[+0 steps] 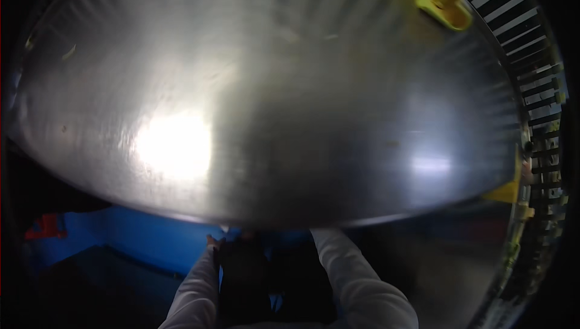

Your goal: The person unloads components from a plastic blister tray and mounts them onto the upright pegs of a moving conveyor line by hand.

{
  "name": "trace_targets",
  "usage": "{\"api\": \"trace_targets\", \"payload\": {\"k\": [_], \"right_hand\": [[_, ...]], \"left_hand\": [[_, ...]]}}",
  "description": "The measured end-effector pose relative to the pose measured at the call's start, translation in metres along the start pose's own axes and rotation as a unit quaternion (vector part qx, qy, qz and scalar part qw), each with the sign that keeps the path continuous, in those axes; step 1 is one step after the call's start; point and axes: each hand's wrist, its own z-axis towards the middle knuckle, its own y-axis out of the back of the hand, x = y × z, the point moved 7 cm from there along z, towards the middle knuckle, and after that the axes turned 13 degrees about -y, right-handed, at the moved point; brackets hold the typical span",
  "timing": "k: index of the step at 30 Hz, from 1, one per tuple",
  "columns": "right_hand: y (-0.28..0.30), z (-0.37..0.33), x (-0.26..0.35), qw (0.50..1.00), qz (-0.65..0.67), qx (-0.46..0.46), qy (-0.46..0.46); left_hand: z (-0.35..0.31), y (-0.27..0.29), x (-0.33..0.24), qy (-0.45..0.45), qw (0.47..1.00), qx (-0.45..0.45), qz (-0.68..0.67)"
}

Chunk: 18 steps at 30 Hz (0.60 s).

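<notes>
My left hand (215,242) is low in front of me, just below the near edge of a shiny metal table (290,184). Only part of it shows, dark and small, and its fingers are too unclear to read. A small pale spot (225,229) shows beside it at the table edge; what it is I cannot make out. My right forearm, in a white sleeve (347,265), reaches forward under the same edge, which hides the right hand. Blue plastic surfaces (157,241), perhaps a bin, lie below the table near my left hand.
A yellow plastic piece (447,9) rests at the table's far right. Slatted dark bars (522,33) run along the right side. A yellow corner (504,192) juts at the table's right edge. Something red (45,226) is at the lower left.
</notes>
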Motion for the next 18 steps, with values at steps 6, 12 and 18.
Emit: {"api": "trace_targets", "payload": {"k": [6, 12, 18], "right_hand": [[-0.022, 0.043, 0.037, 0.920, -0.265, -0.268, 0.109], [-0.004, 0.028, 0.068, 0.907, -0.340, -0.237, 0.073], [-0.014, -0.125, 0.015, 0.937, -0.138, -0.311, 0.081]], "left_hand": [[0.051, 0.001, 0.043, 0.092, 0.973, -0.141, 0.158], [0.096, -0.019, -0.017, -0.006, 0.977, 0.017, 0.212], [0.010, 0.033, -0.083, -0.250, 0.908, -0.051, 0.332]]}}
